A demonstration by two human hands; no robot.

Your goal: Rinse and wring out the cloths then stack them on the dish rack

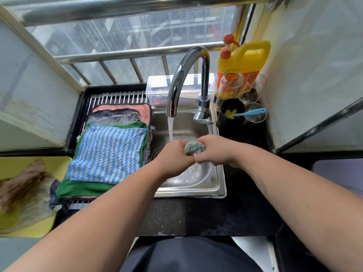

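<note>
Both hands, left hand and right hand, are gripping a balled cloth between curled fingers (tap running just beside them).

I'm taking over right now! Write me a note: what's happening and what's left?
The left grip and right grip both hold the balled blue-green cloth over the sink, at the running water.
Done: cloths stacked on the dish rack, blue striped cloth on top.
Left: wring this cloth, then add it to the stack.
</note>
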